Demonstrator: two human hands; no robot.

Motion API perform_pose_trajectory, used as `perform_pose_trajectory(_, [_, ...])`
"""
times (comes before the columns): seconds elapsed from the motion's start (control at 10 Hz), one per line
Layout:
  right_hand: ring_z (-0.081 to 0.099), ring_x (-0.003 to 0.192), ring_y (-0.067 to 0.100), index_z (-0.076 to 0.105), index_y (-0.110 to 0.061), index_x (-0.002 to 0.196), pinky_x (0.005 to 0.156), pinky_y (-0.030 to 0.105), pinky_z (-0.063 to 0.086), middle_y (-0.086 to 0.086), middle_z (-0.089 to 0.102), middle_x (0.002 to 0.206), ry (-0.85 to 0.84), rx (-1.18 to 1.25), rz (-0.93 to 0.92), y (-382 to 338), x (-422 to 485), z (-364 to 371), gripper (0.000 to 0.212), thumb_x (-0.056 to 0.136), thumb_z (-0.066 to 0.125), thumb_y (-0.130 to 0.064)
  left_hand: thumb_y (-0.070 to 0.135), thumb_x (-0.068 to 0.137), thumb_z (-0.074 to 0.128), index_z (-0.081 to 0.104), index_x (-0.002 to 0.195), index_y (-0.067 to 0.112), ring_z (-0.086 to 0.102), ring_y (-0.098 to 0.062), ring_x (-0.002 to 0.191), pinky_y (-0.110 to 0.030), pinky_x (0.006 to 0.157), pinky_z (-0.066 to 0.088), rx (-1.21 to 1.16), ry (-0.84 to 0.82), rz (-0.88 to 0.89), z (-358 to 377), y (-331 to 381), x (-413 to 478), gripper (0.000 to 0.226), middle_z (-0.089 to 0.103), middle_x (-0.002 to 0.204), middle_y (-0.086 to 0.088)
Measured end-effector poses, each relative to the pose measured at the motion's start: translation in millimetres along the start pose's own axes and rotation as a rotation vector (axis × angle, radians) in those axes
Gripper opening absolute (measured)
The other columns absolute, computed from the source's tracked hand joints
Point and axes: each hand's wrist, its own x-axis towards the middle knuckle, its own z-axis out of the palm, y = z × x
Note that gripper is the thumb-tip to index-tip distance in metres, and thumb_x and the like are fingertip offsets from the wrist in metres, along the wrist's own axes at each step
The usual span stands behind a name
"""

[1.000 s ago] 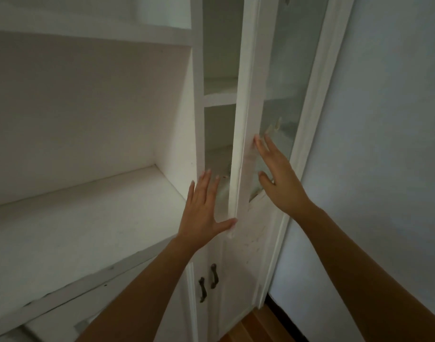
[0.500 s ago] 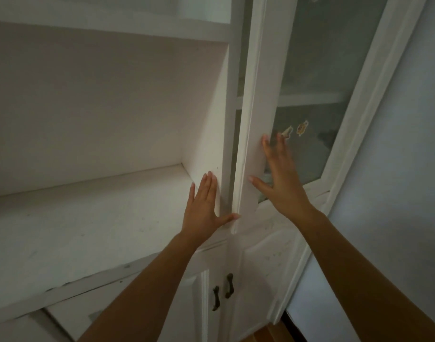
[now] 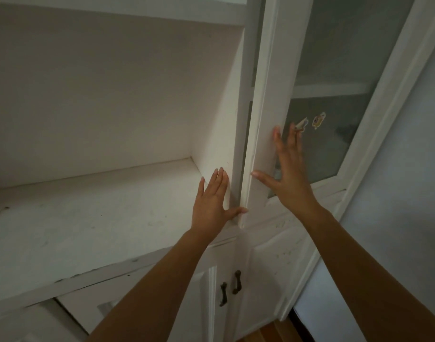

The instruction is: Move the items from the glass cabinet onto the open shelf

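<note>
The white glass cabinet door (image 3: 268,99) stands almost shut, only a thin dark gap left along its left edge. My right hand (image 3: 289,174) lies flat on the door's frame and glass, fingers spread. My left hand (image 3: 212,201) rests flat against the cabinet's side post, its thumb touching the door's lower corner. Neither hand holds anything. Two small stickers (image 3: 318,120) show on the glass. Behind the pane I see an inner shelf board (image 3: 329,88); no items are visible. The wide open shelf (image 3: 88,218) to the left is bare and dusty white.
Below are two white lower doors with dark metal handles (image 3: 230,287). A pale wall (image 3: 403,193) runs along the right. A strip of wooden floor (image 3: 275,334) shows at the bottom. Another shelf board (image 3: 127,11) spans above the open shelf.
The glass door has swung from ajar to nearly shut under my right hand. My left hand stayed at the post. The view shifted right.
</note>
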Motion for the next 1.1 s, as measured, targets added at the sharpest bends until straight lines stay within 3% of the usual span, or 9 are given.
perform_pose_trajectory(0.3, [-0.016, 0.141, 0.025, -0.013, -0.045, 0.131, 0.109, 0.060, 0.015, 0.004, -0.014, 0.155, 0.022, -0.025, 0.039, -4, 14, 14, 0.091, 0.077, 0.060, -0.049, 0.043, 0.085, 0.054, 0.016, 0.143, 0.013, 0.007, -0.014, 0.143, -0.032, 0.114, -0.004, -0.022, 0.105, -0.055, 7, 3, 1, 0.075, 0.017, 0.154, -0.001])
perform_pose_trajectory(0.6, [-0.011, 0.142, 0.025, -0.004, -0.038, 0.139, 0.111, 0.054, 0.016, 0.004, -0.009, 0.156, 0.021, -0.050, 0.059, -9, 12, 7, 0.090, 0.079, 0.063, -0.043, 0.045, 0.087, 0.049, 0.010, 0.144, 0.015, 0.003, -0.014, 0.144, -0.038, 0.117, -0.002, 0.009, 0.039, -0.098, 5, 4, 2, 0.074, 0.012, 0.156, 0.001])
perform_pose_trajectory(0.8, [0.009, 0.142, 0.026, 0.010, -0.037, 0.141, 0.111, 0.049, 0.021, 0.002, 0.005, 0.156, -0.054, -0.007, 0.052, -14, 4, -13, 0.072, 0.087, 0.057, -0.029, 0.037, 0.091, 0.046, 0.009, 0.144, 0.012, 0.010, -0.018, 0.143, -0.039, 0.117, 0.002, 0.065, -0.009, -0.117, -8, 16, -2, 0.069, 0.014, 0.156, -0.004])
perform_pose_trajectory(1.0, [0.032, 0.134, 0.027, 0.045, -0.022, 0.130, 0.110, 0.045, 0.030, 0.006, 0.034, 0.147, 0.008, -0.021, 0.079, -21, -29, -37, 0.041, 0.089, 0.054, -0.024, 0.034, 0.087, 0.056, 0.031, 0.138, 0.013, 0.033, -0.022, 0.135, -0.044, 0.115, 0.017, 0.020, -0.077, -0.035, -38, 16, 0, 0.062, 0.037, 0.147, -0.006])
perform_pose_trajectory(1.1, [0.039, 0.128, 0.024, 0.045, -0.021, 0.130, 0.105, 0.040, 0.036, 0.006, 0.044, 0.140, 0.007, -0.048, 0.076, -24, -48, -50, 0.040, 0.090, 0.052, -0.025, 0.034, 0.087, 0.056, 0.038, 0.135, 0.015, 0.042, -0.025, 0.129, -0.043, 0.111, 0.028, 0.028, -0.058, 0.031, -51, 16, -7, 0.055, 0.044, 0.142, -0.007])
